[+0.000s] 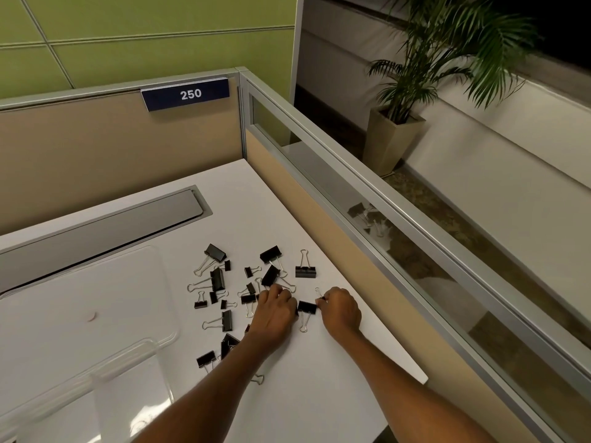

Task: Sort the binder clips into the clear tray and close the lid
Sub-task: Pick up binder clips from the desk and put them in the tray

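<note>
Right hand (340, 310): the grip is clamped. Thumb and fingertips pinch a small clip (321, 298) of black folded steel, and its thin wire loop stands above the knuckles.

Left hand (276, 311): fingers curl down onto the pile. Whether this grip is clamped on anything cannot be told, as the fingertips hide what lies beneath.

Between the hands a medium clip (307, 306) lies flat on the table (335, 378), wire handles pointing toward the person.

Remaining clips (220, 279): a loose scatter right of the tray, in mixed sizes. Each has a black wedge-shaped body and bright wire handles. Some lie flat, others on their sides.

Tray (137, 348): clear glossy plastic with rounded corners, on the table well left of both hands. The lid (96, 298), a flat clear panel of the same plastic, lies open on the far side of the tray.

Table: smooth matte white surface.

Beyond the tray:
- a long grey cable cover (105, 225), set into the table;
- a beige fabric partition (112, 148) with a navy plate (188, 94) marked "250".

Far right of the tray, past a glazed aluminium-framed screen (399, 219), a palm (447, 59) stands in a tapered beige pot.
</note>
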`<state>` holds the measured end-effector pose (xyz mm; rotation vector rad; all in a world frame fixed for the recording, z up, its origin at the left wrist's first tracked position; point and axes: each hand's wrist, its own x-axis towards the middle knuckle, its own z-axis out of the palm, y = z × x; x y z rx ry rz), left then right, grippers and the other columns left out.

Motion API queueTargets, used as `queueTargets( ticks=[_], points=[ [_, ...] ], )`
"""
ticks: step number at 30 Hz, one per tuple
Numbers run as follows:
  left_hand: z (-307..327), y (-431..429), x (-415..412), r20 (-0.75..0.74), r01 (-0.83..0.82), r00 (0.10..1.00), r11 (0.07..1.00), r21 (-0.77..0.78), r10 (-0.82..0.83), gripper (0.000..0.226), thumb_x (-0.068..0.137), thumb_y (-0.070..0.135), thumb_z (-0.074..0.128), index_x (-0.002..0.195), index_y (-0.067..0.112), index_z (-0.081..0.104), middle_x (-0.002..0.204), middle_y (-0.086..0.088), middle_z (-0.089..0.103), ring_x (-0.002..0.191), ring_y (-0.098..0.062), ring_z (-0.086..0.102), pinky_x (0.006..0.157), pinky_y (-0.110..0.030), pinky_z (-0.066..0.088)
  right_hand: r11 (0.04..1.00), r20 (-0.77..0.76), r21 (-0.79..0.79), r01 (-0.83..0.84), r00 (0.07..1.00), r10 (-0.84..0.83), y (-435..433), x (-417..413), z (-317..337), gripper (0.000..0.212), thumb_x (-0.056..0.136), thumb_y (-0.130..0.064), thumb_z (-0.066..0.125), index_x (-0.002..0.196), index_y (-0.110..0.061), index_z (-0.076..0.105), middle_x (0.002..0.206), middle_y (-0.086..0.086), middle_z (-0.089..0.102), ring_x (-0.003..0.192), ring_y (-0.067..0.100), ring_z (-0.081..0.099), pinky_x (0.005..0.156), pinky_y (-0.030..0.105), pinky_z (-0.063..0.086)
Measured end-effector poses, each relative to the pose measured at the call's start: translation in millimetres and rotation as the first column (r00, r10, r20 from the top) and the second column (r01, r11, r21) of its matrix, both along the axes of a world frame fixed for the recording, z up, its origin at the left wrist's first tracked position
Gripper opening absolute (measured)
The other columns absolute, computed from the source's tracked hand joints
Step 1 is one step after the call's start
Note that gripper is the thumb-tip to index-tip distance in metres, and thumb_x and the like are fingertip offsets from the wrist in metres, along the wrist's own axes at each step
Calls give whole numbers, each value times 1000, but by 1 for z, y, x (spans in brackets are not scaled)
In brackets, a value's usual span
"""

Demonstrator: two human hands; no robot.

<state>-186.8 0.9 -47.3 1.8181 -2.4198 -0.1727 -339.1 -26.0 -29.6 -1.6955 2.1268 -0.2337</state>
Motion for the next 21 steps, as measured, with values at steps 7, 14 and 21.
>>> queueTargets(
  ticks=[7,14,21],
  points=[
    [2,0,-5,-26,-44,999,997,64,46,13,89,20,48,96,10,52,101,-9,57,100,-28,42,82,-38,29,994,107,95,50,992,-60,-4,-2,6,29,84,-27,68,65,-15,49,79,6,65,70,25,56,57,26,39],
    [13,6,3,-92,-137,986,989,58,141,6,88,17,46,92,14,49,97,-6,55,97,-26,41,76,-37,26,990,223,31,138,964,-141,-1,5,15,10,83,-20,68,78,-17,59,91,5,68,79,25,60,63,26,42],
    [43,28,50,-198,-353,917,936,-6,345,14,95,25,44,97,13,52,102,-6,58,101,-26,41,79,-37,27,993,417,-22,113,904,-94,10,63,46,8,80,-22,74,83,-16,69,84,4,71,77,23,63,70,31,51]
  ],
)
